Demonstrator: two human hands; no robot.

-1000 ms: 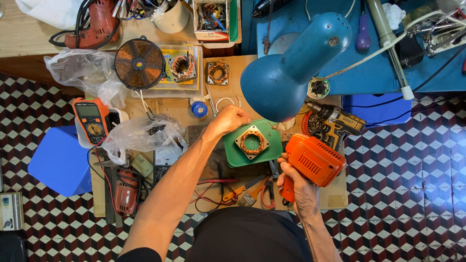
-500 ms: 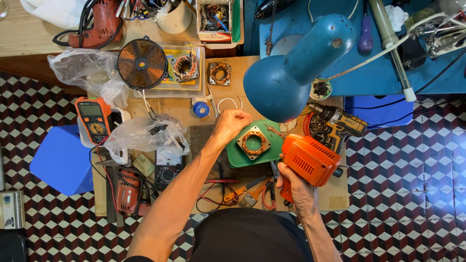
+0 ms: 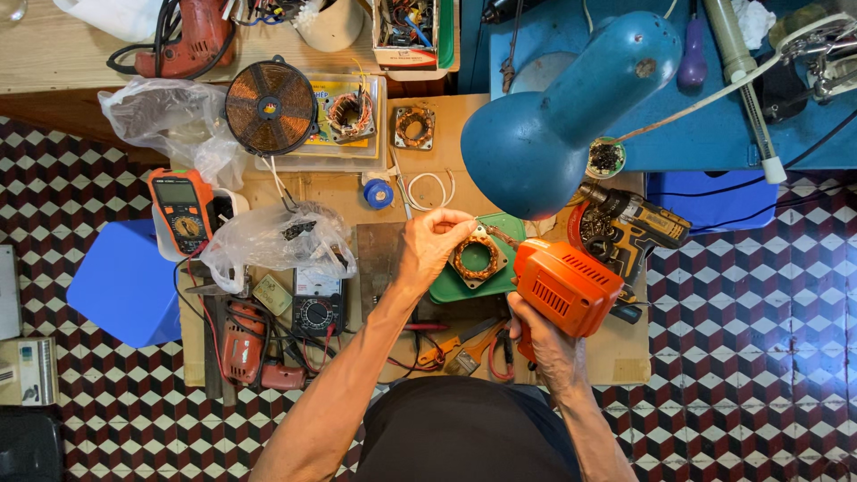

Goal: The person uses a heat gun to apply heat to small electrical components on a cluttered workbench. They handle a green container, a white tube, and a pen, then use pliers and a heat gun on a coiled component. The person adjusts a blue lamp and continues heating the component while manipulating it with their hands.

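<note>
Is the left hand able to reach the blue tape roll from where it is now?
Probably yes. The left hand pinches at the copper stator, and the blue tape roll lies on the table just beyond, with only loose white wire beside it.

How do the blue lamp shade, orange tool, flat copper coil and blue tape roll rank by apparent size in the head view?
1. blue lamp shade, though nearer the camera
2. orange tool
3. flat copper coil, close to the tool
4. blue tape roll

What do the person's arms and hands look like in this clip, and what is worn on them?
Both forearms are bare: no long sleeves, gloves, watch or bracelet show. The left hand and right hand are bare too, and I can make out no rings. A dark sleeve edge seems to show at the left upper arm by the bottom edge. The dark garment covers the torso.
</note>
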